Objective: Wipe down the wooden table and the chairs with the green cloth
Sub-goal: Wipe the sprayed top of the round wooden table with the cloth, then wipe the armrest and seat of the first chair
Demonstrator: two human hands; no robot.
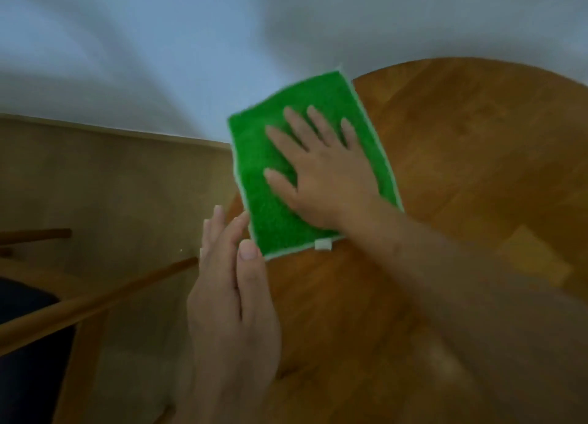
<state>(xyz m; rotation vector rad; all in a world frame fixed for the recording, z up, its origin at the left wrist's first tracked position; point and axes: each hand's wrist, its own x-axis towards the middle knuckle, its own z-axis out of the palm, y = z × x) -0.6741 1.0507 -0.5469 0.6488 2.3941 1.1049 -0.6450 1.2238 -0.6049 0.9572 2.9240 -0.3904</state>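
Head view, looking down: the green cloth (254,181) lies spread flat at the left rim of the round wooden worktop (461,156), its far-left part seeming to overhang the edge, though blur makes that hard to be sure of. Its long axis runs from the near edge away toward the far rim, tilted slightly. The right hand (321,175) lies palm-down on the cloth, fingers straight and spread, pressing rather than pinching; that is the grip doing the work. The left hand (232,296) sits just beside the cloth's near-left corner, fingers straight and together, holding nothing. Most unwiped wood lies to the right of the cloth, so I'd judge the next sweep goes that way. A chair (47,312) stands down to the left, untouched.
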